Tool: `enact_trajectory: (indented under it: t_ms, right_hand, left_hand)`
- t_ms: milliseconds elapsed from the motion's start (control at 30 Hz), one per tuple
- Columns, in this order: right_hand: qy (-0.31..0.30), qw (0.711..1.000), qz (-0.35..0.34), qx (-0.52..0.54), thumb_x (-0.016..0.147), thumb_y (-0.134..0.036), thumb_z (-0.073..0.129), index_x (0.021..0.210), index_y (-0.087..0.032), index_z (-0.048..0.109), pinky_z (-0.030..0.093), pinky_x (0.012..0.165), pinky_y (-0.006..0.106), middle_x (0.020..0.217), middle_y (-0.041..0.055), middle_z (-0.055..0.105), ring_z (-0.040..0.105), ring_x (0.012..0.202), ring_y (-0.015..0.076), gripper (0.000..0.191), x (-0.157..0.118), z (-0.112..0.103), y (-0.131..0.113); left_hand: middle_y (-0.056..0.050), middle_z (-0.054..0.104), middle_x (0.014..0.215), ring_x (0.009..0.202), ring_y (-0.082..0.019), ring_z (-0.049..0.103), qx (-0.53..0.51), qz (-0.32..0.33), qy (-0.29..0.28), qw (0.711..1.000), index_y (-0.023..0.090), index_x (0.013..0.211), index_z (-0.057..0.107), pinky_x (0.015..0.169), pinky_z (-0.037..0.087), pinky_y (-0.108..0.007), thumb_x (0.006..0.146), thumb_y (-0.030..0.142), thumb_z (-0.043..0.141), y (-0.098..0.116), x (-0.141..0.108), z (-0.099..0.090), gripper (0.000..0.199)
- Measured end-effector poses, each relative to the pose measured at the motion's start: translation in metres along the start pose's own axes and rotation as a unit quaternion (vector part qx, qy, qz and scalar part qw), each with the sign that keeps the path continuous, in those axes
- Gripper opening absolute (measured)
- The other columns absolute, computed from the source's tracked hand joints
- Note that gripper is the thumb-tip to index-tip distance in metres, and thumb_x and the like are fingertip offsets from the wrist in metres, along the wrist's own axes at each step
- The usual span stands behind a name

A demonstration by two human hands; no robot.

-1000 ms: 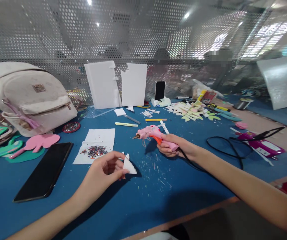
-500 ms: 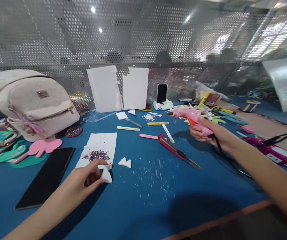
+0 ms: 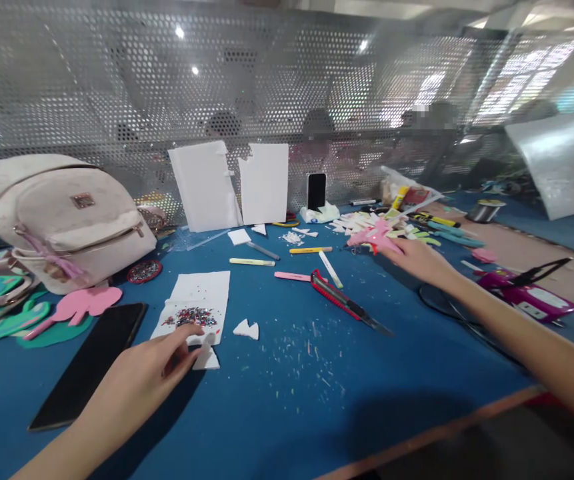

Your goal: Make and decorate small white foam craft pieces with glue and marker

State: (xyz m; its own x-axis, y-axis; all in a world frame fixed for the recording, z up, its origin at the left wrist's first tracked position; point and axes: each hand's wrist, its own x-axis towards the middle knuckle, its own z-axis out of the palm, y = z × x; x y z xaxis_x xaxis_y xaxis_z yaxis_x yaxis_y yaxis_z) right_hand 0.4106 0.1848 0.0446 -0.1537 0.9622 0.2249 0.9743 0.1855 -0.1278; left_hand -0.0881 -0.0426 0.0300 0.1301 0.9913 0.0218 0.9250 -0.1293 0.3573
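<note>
My right hand is wrapped round the handle of a pink hot glue gun, which is low over the table by a pile of pale strips; its nozzle points left. My left hand has thumb and index finger curled at a small white foam piece, whose upper tip is blurred. Just beyond these fingers lies a white paper sheet bearing a heap of red, dark and silvery bits. A notched white scrap rests to the right of it.
A red utility knife lies with its blade out, near several pens. At left are a black tablet-like slab and a pale backpack. A purple power strip and the gun's black cord are at right.
My right hand has lowered the glue gun and moved it slightly away from me, towards the strips. My left hand stays by the white foam piece, its fingers shifted a little. The view tilts slightly.
</note>
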Motion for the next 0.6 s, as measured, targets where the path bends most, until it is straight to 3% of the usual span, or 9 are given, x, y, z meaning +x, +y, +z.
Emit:
enact_trajectory:
  t_ms: [233,600]
  right_hand:
    - [-0.014,1.000,0.027,0.006,0.096,-0.056,0.034,0.080,-0.018,0.059,0.038,0.063,0.030,0.087,0.0140,0.070,0.064,0.077,0.0274,0.048,-0.006,0.014,0.002]
    - [-0.064,0.997,0.040,0.007,0.093,-0.064,0.039,0.078,-0.020,0.065,0.038,0.062,0.030,0.084,0.0103,0.071,0.066,0.078,0.0286,0.053,-0.024,0.009,0.013]
  left_hand:
    - [0.005,0.063,0.078,0.061,-0.016,0.058,0.005,0.004,-0.023,1.000,0.032,0.126,0.052,0.060,0.036,-0.024,0.099,0.043,0.038,0.001,-0.004,0.001,0.033]
    - [0.004,0.064,0.078,0.061,-0.016,0.059,0.000,0.007,-0.033,0.999,0.031,0.120,0.055,0.059,0.036,-0.024,0.099,0.039,0.037,0.009,-0.002,0.001,0.029]
